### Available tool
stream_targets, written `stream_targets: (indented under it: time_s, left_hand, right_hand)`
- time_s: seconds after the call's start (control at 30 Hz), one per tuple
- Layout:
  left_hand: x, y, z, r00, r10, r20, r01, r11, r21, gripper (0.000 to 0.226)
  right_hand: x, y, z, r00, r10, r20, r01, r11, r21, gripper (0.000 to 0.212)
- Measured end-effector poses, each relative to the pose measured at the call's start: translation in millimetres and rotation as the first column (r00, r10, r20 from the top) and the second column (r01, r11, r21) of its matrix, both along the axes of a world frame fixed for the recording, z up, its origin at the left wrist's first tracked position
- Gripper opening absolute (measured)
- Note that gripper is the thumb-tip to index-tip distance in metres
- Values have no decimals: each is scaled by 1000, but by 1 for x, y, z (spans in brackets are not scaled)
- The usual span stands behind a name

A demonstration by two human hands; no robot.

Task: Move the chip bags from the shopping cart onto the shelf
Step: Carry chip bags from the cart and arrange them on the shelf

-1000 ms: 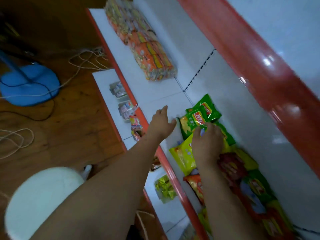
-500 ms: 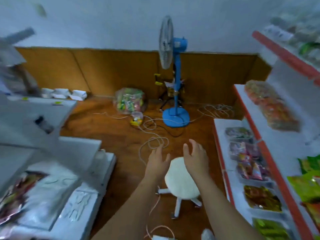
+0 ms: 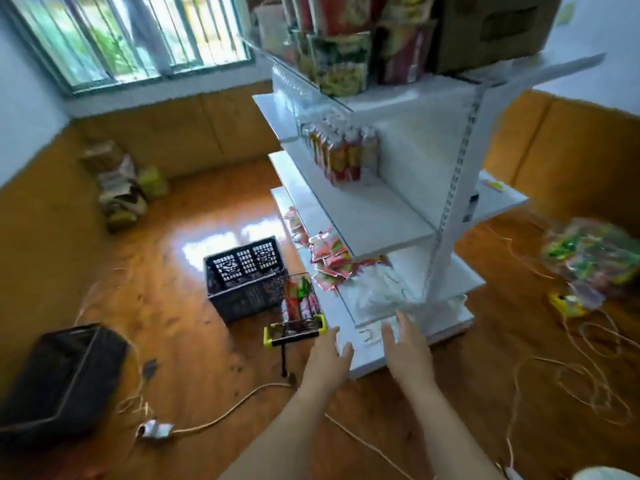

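Note:
A small wire shopping cart [image 3: 298,311] with a yellow-green handle stands on the wooden floor beside a white shelf unit [image 3: 398,233]. Colourful chip bags [image 3: 297,297], red and green, fill the cart. My left hand [image 3: 329,358] is stretched forward with fingers spread, just right of and below the cart handle, holding nothing. My right hand [image 3: 408,348] is also out in front, fingers straight and empty, over the shelf unit's lowest board. The red-edged shelf that holds the earlier chip bags is out of view.
A black plastic crate [image 3: 246,277] sits just behind the cart. A dark bin [image 3: 59,379] lies at the left. Cords [image 3: 228,408] and rope [image 3: 571,379] trail across the floor. A bag of snacks [image 3: 594,259] lies at the right. Small packets [image 3: 329,258] lie on a lower shelf.
My view has swung away from the red-edged shelf, past the fan and stool, to the cart. Both hands left the chip bags on that shelf and now reach forward empty.

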State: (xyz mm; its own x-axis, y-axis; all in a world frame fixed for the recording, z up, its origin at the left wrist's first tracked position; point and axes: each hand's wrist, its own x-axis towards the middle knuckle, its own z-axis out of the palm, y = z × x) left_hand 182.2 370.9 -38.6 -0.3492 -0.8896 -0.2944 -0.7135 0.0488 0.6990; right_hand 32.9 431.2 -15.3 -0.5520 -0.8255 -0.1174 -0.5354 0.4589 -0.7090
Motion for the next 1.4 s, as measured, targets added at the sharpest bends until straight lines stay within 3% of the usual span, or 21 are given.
stream_targets:
  time_s: [0.2,0.47,0.77,1.0,1.27,1.4]
  left_hand:
    - [105,-36,-33,968,230,104,-236,970,55,56]
    - [158,-170,-78,950,306,60,-311,937,157,51]
    - [154,-343,-128,981,165,97,-186,942,279,49]
    - [135,-429,-161,983,129,135,-169,917,360,45]
    - [67,-540,-308,985,39,167,-115,872,476,23]
    - [39,-588,-419,977,117,179,-191,853,485,38]
  right_hand:
    - [94,-60,-39,976,173,131,-181,982,55,53]
    - [139,-200,-90,966,188,177,-219,960,174,53]
    - [147,-338,-125,987,61,151,-115,918,380,58]
    - [126,-421,-170,984,98,147,-155,877,455,57]
    - [86,-539,-330,971,168,168,-232,819,525,55]
    - [79,-592,-431,971,160,175,-230,818,528,35]
